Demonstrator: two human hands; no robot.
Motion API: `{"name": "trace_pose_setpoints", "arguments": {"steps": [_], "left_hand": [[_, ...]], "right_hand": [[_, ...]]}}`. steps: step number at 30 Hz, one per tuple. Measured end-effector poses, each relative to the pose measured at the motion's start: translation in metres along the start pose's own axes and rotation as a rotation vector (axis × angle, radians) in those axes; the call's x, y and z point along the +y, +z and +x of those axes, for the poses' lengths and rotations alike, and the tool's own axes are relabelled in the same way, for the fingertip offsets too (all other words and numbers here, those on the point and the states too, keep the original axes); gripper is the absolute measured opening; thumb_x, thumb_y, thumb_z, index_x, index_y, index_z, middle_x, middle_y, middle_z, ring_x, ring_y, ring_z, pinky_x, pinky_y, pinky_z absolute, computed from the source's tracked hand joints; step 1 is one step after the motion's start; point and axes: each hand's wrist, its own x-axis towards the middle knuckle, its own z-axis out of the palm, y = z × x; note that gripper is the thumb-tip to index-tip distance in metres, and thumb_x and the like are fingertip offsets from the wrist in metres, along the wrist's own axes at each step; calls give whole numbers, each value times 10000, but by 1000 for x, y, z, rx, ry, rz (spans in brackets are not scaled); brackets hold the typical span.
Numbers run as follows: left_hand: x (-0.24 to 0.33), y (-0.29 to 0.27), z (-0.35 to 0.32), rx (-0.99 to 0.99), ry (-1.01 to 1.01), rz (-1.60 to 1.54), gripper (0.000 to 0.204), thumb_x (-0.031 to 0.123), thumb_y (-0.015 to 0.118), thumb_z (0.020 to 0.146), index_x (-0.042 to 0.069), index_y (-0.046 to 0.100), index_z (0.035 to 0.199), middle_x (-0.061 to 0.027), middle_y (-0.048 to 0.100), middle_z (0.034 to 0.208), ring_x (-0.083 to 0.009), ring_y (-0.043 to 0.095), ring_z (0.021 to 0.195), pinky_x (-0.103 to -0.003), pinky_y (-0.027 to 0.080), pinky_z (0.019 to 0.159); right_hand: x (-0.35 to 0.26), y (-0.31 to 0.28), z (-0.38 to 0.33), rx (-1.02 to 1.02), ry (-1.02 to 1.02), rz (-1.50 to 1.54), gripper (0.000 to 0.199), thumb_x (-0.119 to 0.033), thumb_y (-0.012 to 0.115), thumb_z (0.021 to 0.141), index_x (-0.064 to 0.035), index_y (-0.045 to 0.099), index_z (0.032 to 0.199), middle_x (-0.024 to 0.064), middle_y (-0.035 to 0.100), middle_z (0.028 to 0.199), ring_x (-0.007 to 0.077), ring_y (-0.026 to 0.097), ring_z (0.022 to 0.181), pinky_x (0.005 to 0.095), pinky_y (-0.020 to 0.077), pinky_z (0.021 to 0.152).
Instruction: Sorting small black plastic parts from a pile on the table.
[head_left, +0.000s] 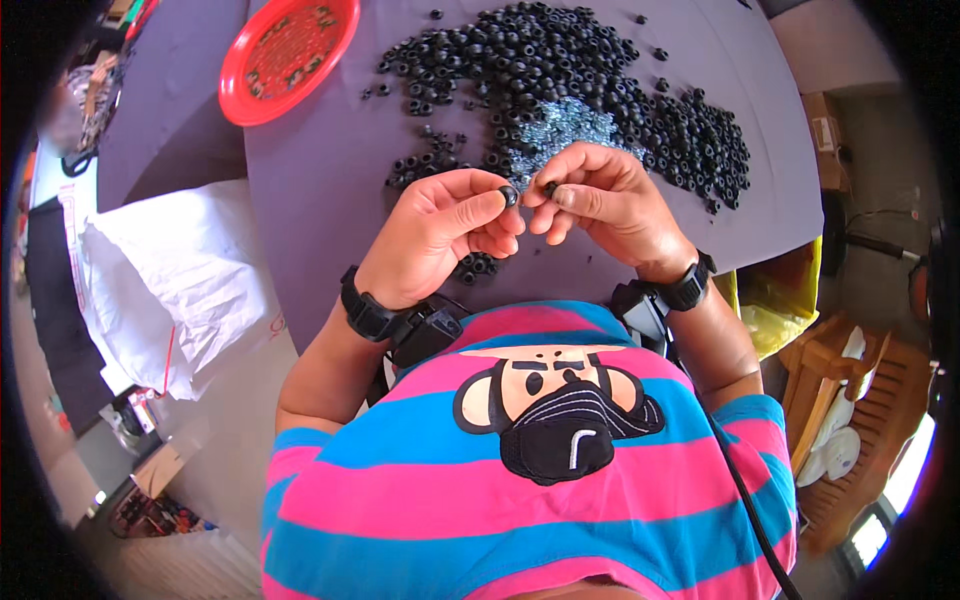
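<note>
My left hand [447, 217] pinches a small round black bead [509, 196] between thumb and index finger. Across a narrow gap, my right hand [612, 205] grips another small black piece [551, 189], mostly covered by its fingertips, so its exact kind is hard to make out. Both hands are raised near each other above the table's near part. Just beyond them lies a heap of black beads with holes [520, 60]. Small clear bluish pieces [565, 130] are piled against it, partly hidden by my right hand.
The table wears a grey-purple cover [320, 200]. At its far left sits a red bowl [233, 85] with small pieces inside. White sheeting [190, 270] hangs at the left. To the right are a yellow bag [775, 300] and a wooden seat [870, 420].
</note>
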Motion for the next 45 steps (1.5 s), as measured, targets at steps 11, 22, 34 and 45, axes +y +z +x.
{"name": "trace_pose_setpoints", "arguments": {"steps": [11, 22, 34, 45], "left_hand": [[-3, 17, 4, 40, -51, 100, 225, 185, 602, 942, 17, 614, 1092, -85, 670, 874, -173, 644, 736, -289, 526, 691], [-8, 16, 7, 32, -57, 130, 211, 162, 602, 940, 22, 614, 1097, -97, 674, 870, -184, 650, 733, -301, 535, 688], [-8, 19, 6, 62, -90, 110, 191, 178, 641, 923, 15, 627, 1020, -92, 692, 862, -156, 673, 726, -270, 559, 676], [-9, 19, 4, 70, -114, 152, 199, 155, 603, 939, 20, 619, 1084, -94, 680, 870, -168, 658, 734, -287, 541, 669]], "right_hand": [[13, -11, -14, 4, -64, 109, 155, 4, 625, 889, 17, 620, 1043, 116, 649, 954, 151, 656, 770, 265, 558, 680], [12, -3, -20, 82, -91, -35, 131, 34, 664, 852, 26, 631, 979, 73, 645, 884, 124, 639, 743, 249, 549, 676], [16, 1, -20, 87, -142, -139, 116, 63, 670, 834, 19, 640, 937, 51, 618, 887, 98, 605, 760, 223, 511, 683], [20, -2, -21, 65, -123, -165, 110, 56, 675, 833, 25, 636, 931, 65, 615, 916, 102, 604, 757, 226, 512, 675]]}}
